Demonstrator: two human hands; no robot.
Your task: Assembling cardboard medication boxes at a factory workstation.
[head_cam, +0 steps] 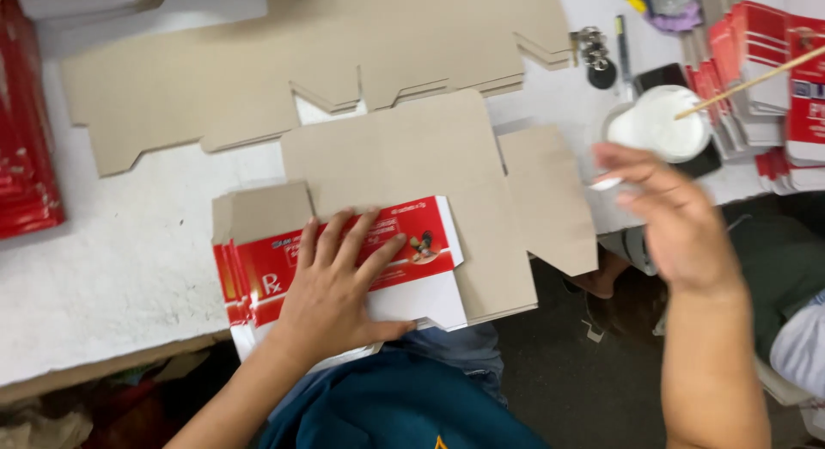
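My left hand [338, 286] lies flat, fingers spread, on a stack of flattened red and white cartons [412, 243] at the table's front edge. Under the cartons lies a stack of grey-brown die-cut cardboard blanks [412, 148]. My right hand [675, 213] hovers over the table's right edge, fingers loosely spread, with a white smear on a fingertip. It is just below a small round tub of white glue [657, 122] with a thin wooden stick [756, 79] leaning in it.
More cardboard blanks [215, 79] cover the back of the white table [103, 260]. Red carton stacks stand at the far left [26, 157] and far right [773, 71]. Keys [595, 58], a pen [622, 45] and a dark phone [662, 75] lie near the tub.
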